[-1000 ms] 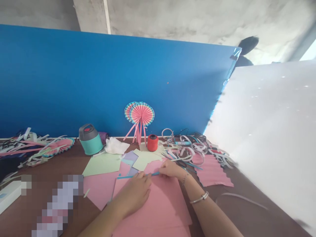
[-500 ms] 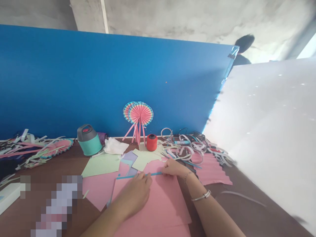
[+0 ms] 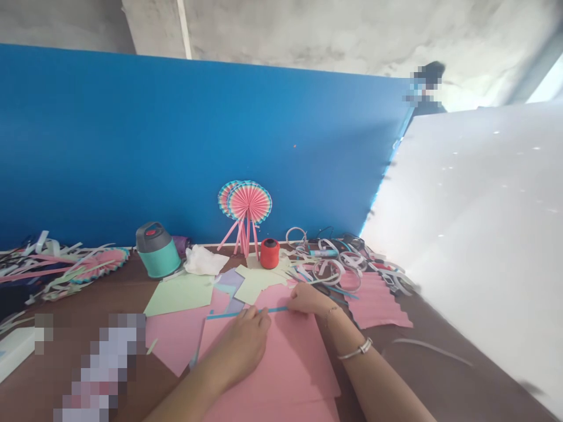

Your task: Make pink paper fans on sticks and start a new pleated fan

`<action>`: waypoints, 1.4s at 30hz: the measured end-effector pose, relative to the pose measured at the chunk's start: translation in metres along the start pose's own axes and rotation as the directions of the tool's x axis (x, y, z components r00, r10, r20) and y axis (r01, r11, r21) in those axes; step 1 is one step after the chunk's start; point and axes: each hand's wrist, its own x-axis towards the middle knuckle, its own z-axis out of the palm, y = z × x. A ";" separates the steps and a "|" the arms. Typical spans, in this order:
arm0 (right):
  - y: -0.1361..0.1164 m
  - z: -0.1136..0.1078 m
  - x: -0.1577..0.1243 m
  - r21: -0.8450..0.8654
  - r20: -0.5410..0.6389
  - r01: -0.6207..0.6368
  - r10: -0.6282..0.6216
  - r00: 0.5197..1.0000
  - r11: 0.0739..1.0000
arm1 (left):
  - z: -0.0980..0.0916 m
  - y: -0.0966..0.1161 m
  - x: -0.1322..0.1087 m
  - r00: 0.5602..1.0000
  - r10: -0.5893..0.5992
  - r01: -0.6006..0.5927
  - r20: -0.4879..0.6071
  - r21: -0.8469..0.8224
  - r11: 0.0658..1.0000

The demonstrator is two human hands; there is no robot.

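Note:
A sheet of pink paper (image 3: 281, 357) lies in front of me, with another pink sheet partly under its near edge. Along its far edge runs a thin blue paper strip (image 3: 277, 309). My left hand (image 3: 246, 340) rests on the pink sheet, its bent fingers slightly apart and pressing at the strip's middle. At the strip's right end, my right hand (image 3: 310, 299) has its fingers pinched together on it; the fingertips are partly hidden. A bracelet and a bangle are on my right wrist.
Behind the sheet are green paper (image 3: 180, 296), a red spool (image 3: 270, 254) and round pink paper fans (image 3: 249, 202) against a blue partition (image 3: 176, 146). A teal-and-grey container (image 3: 159, 251) stands left. Curled strips (image 3: 329, 272) and pleated pink paper (image 3: 378, 302) lie right.
Both hands stay almost in place on the strip and the sheet. The whole view has shifted very slightly.

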 end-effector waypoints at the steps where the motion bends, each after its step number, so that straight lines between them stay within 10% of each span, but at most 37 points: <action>1: -0.001 0.000 0.000 -0.014 -0.006 -0.004 0.004 1.000 1.000 | 0.001 0.000 0.000 1.000 0.006 -0.006 -0.006 0.008 1.000; 13: -0.009 0.000 -0.005 -0.033 -0.024 -0.021 0.021 1.000 0.999 | 0.008 -0.005 -0.003 0.999 0.015 -0.016 -0.051 -0.029 0.999; 42: 0.018 0.007 0.018 0.571 -0.029 0.075 -0.071 0.997 0.818 | 0.009 -0.012 -0.001 0.986 0.006 -0.025 -0.165 -0.114 0.993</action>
